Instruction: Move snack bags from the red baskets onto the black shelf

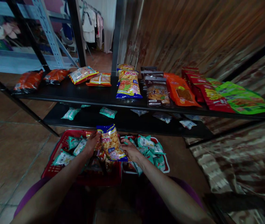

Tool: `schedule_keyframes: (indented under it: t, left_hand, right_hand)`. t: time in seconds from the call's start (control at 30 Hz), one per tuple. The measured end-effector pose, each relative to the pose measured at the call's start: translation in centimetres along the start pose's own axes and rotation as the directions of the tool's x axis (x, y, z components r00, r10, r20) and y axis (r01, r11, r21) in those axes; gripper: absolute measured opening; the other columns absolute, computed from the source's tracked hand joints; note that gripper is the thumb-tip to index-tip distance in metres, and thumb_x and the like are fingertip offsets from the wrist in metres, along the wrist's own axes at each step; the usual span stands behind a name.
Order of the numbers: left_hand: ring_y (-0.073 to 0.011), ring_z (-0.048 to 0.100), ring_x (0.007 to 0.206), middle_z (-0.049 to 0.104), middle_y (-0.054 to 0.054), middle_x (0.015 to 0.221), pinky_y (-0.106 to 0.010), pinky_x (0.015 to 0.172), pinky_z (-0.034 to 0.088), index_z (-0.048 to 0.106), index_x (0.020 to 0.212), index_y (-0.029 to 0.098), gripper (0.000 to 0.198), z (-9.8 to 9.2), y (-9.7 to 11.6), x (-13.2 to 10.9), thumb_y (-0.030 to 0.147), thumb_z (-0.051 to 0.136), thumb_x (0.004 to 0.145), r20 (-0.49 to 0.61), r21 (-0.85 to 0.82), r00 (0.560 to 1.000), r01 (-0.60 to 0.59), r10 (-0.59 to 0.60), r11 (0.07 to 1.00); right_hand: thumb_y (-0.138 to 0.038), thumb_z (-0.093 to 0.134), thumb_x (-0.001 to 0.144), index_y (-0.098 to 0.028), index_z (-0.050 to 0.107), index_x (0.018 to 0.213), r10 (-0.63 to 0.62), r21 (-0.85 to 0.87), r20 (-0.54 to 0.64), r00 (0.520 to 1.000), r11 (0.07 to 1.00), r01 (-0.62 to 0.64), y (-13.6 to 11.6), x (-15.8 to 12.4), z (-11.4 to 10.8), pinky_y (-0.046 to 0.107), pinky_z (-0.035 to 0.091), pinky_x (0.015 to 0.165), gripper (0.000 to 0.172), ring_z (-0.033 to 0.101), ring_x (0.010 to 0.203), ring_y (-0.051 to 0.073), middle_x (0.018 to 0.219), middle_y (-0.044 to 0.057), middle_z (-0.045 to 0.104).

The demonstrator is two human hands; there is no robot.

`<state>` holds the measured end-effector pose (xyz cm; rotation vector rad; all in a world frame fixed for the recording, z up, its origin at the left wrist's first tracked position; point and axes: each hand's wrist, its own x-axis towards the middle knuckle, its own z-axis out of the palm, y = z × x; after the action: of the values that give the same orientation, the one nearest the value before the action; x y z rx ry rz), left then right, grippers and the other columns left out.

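A yellow and blue snack bag [111, 143] is held upright, tilted slightly, in front of the lower shelf and above the baskets. My left hand [93, 143] is closed on its left edge near the top. At the bag's lower right edge, my right hand [130, 150] grips with its fingers partly hidden. Below my left hand is a red basket [59, 140] with teal-and-white packets [63, 158] and other snack bags in it. Behind my right hand stands a white-rimmed basket [169, 166] filled with teal packets [146, 142].
The black upper shelf [64, 92] carries similar yellow bags [129, 84], brown bags [158, 90], orange bags [181, 90], red bags [213, 93] and green bags [246, 98]. On the lower shelf [90, 119] lie small packets [108, 112]. A patterned curtain [193, 37] hangs behind at right.
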<state>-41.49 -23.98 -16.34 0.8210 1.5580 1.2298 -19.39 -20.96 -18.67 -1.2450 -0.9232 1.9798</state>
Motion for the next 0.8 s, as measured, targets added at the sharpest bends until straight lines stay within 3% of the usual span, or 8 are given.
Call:
schedule_keyframes:
  t: [0.07,0.13,0.2,0.27,0.4,0.53,0.67,0.8]
  left_hand:
    - [-0.0274,0.062,0.105,0.069,-0.012,0.109,-0.041,0.089,0.047,0.062,0.11,0.017,0.057,0.0,0.3,-0.5,0.063,0.053,0.077,0.131,-0.138,0.978,0.182,-0.164,0.974]
    - [-0.0281,0.063,0.102,0.07,-0.013,0.105,-0.041,0.087,0.048,0.063,0.109,0.015,0.063,-0.1,0.8,-1.0,0.067,0.05,0.076,0.292,-0.207,0.926,0.307,-0.241,0.929]
    - [-0.0283,0.064,0.102,0.07,-0.013,0.105,-0.041,0.086,0.049,0.061,0.114,0.014,0.064,-0.3,1.3,-1.7,0.066,0.052,0.076,0.419,-0.241,0.885,0.326,-0.205,0.914]
    - [-0.0281,0.064,0.102,0.068,-0.013,0.11,-0.041,0.087,0.049,0.056,0.122,0.016,0.062,-0.3,1.6,-2.3,0.057,0.061,0.076,0.476,-0.278,0.871,0.283,-0.124,0.918]
    - [-0.0267,0.065,0.099,0.067,-0.013,0.113,-0.042,0.087,0.05,0.052,0.126,0.016,0.06,0.2,1.3,-3.2,0.041,0.07,0.075,0.416,-0.343,0.907,0.224,-0.066,0.912]
    - [-0.0254,0.068,0.091,0.069,-0.012,0.107,-0.041,0.082,0.053,0.054,0.121,0.016,0.057,1.2,0.8,-3.3,0.039,0.072,0.072,0.316,-0.32,0.942,0.219,-0.114,0.922]
    - [-0.0258,0.069,0.087,0.071,-0.011,0.1,-0.039,0.077,0.054,0.057,0.111,0.017,0.052,2.6,0.8,-3.2,0.042,0.075,0.069,0.275,-0.237,0.95,0.217,-0.149,0.947]
    - [-0.0274,0.067,0.095,0.07,-0.01,0.105,-0.038,0.081,0.053,0.06,0.106,0.02,0.052,4.0,1.2,-3.4,0.037,0.08,0.062,0.309,-0.097,0.947,0.124,-0.089,0.987]
  right_hand:
    - [-0.021,0.076,0.048,-0.023,0.048,0.088,0.023,0.074,0.073,0.997,0.997,-0.029,-0.5,-0.4,0.2,0.029,0.048,0.068,0.05,0.063,0.068,0.015,0.072,-0.006,0.064]
    - [-0.019,0.077,0.049,-0.023,0.049,0.091,0.049,0.095,0.126,0.991,0.994,-0.061,-0.9,-0.9,0.3,0.03,0.049,0.072,0.051,0.064,0.071,0.015,0.076,-0.005,0.067]
    - [-0.019,0.076,0.05,-0.022,0.052,0.094,0.069,0.101,0.15,0.986,0.991,-0.085,-1.0,-1.2,0.2,0.03,0.049,0.075,0.05,0.065,0.074,0.015,0.079,-0.004,0.068]
    - [-0.017,0.076,0.05,-0.021,0.055,0.093,0.08,0.111,0.171,0.982,0.989,-0.1,-0.7,-1.3,0.2,0.03,0.049,0.078,0.048,0.066,0.075,0.014,0.079,-0.003,0.069]
    - [-0.013,0.073,0.052,-0.02,0.061,0.093,0.078,0.083,0.168,0.983,0.992,-0.093,-0.9,-1.0,-0.1,0.03,0.048,0.085,0.043,0.067,0.08,0.015,0.081,-0.001,0.071]
    - [-0.023,0.069,0.066,-0.022,0.065,0.099,-0.096,0.171,0.038,0.995,0.981,0.089,-3.2,-0.8,-0.4,0.03,0.044,0.096,0.033,0.064,0.1,0.014,0.1,0.001,0.071]
    - [-0.04,0.074,0.068,-0.025,0.067,0.1,-0.178,0.137,-0.006,0.984,0.975,0.177,-5.2,-0.6,-0.1,0.032,0.049,0.086,0.036,0.064,0.102,0.019,0.106,0.002,0.071]
    - [-0.04,0.084,0.053,-0.02,0.07,0.078,-0.161,0.163,-0.15,0.975,0.969,0.185,-5.3,0.5,0.2,0.03,0.052,0.072,0.035,0.068,0.083,0.02,0.081,0.002,0.074]
